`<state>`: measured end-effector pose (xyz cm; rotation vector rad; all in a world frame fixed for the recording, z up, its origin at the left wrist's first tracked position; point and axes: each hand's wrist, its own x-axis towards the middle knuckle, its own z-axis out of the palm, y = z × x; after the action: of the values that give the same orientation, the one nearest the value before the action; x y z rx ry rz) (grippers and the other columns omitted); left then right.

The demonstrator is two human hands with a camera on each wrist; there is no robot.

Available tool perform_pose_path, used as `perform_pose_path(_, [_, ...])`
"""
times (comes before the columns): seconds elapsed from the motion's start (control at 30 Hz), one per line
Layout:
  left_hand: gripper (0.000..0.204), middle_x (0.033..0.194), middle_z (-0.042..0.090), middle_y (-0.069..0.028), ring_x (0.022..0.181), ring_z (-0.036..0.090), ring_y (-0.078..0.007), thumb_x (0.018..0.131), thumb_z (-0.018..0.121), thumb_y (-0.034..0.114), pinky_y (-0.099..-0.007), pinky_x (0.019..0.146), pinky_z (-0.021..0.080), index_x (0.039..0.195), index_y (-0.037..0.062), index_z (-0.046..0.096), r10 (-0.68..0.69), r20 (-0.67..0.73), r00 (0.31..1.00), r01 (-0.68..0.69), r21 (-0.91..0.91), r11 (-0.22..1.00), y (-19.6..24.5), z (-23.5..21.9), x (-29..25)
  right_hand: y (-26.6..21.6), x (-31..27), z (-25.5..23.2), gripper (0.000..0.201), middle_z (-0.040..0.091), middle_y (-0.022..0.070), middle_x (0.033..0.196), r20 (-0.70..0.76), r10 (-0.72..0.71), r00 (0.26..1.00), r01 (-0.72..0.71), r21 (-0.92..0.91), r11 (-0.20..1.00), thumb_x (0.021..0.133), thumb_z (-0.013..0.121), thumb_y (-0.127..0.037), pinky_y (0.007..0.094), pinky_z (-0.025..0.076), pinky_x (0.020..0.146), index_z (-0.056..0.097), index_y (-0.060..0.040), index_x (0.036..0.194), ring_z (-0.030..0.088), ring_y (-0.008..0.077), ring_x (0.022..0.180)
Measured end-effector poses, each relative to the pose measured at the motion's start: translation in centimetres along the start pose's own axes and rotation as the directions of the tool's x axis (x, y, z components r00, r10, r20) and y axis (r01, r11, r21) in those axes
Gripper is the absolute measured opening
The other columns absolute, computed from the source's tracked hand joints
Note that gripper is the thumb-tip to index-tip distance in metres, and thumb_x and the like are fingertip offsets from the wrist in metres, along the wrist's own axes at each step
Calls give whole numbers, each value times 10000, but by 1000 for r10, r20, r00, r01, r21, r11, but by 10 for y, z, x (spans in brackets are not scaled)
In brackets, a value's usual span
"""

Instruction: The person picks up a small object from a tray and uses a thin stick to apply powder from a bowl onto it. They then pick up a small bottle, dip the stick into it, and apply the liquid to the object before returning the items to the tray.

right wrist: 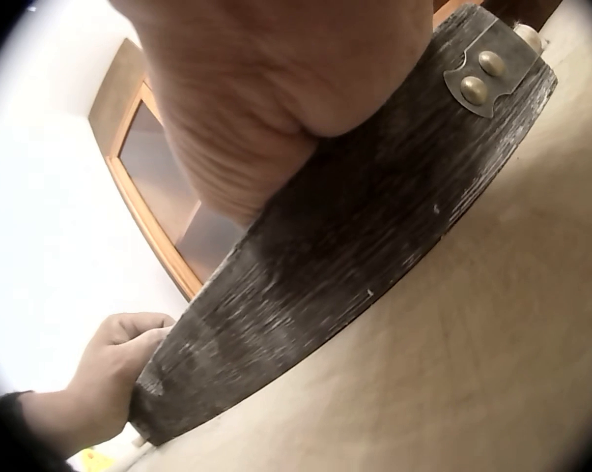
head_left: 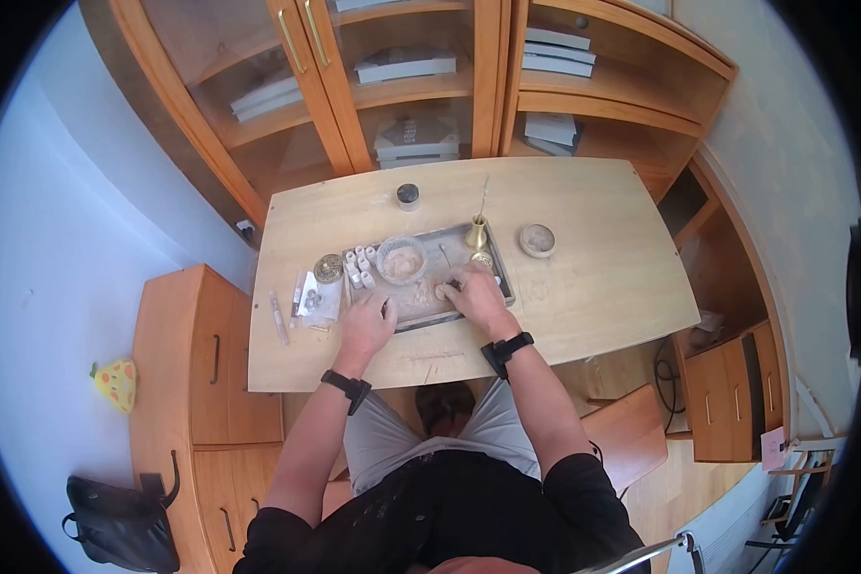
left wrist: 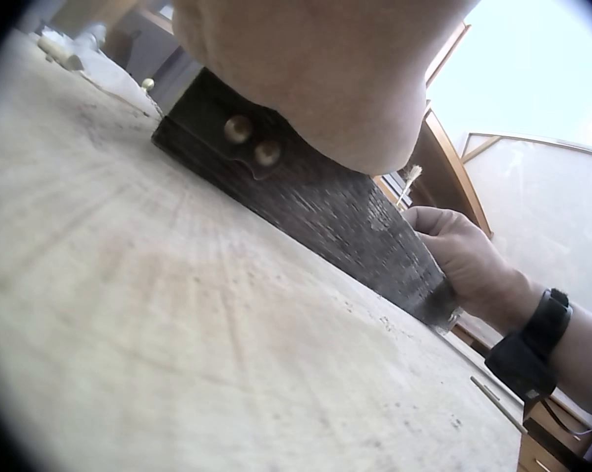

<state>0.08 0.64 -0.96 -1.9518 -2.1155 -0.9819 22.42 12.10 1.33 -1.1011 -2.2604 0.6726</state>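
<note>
A shallow dark wooden tray (head_left: 430,323) with metal corner plates lies before the person. Over its front left corner, the left hand (head_left: 368,322) has its fingers bent inward; the wrist rests near the tray's edge. The right hand (head_left: 478,295) reaches over the front right part, fingers bent, fingertips beside a small tan lump (head_left: 441,291). Whether either hand pinches something, I cannot tell; the tray wall (right wrist: 306,285) hides the fingertips in the wrist views. Between the hands, pale crumbs (head_left: 420,295) lie on the tray. A grey bowl (head_left: 383,265) of pinkish powder stands behind them.
Several small white bottles (head_left: 362,267) stand left of the bowl. A brass vase (head_left: 475,234) with thin tools rises at the back right. Nearby are a round dish (head_left: 538,241), a dark-lidded jar (head_left: 408,196), a patterned brass container (head_left: 328,268) and a plastic bag (head_left: 318,298).
</note>
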Motion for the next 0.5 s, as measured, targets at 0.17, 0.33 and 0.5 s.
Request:
perform_pose_path(0.17, [161,775,677,-140,718,680,-368,900,672,205,-490,635,541,823,72,625,0,0,1000,0,12,1000,0,0,0,-7,0,-5,180,728,143,900,23,21,1000,-22,21,1000,862,757,-200,436,478,990,773,-67,982,637,334,1048])
perform_pose_path(0.33, [159,780,677,-145,729,681,-373,901,670,205,-499,642,541,826,71,627,-12,16,1000,11,12,1000,1,-2,0,-4,-1,-2,168,719,153,887,-27,-20,999,21,13,1000,863,758,-203,436,486,977,774,-68,961,636,336,1033])
perform_pose_path(0.5, [155,794,677,-148,735,681,-379,902,664,205,-504,651,545,835,69,631,-18,17,1000,18,-5,1000,2,-2,0,-1,0,1,178,713,159,893,-38,49,998,-48,23,999,854,772,-218,433,493,965,775,-64,943,635,340,1027])
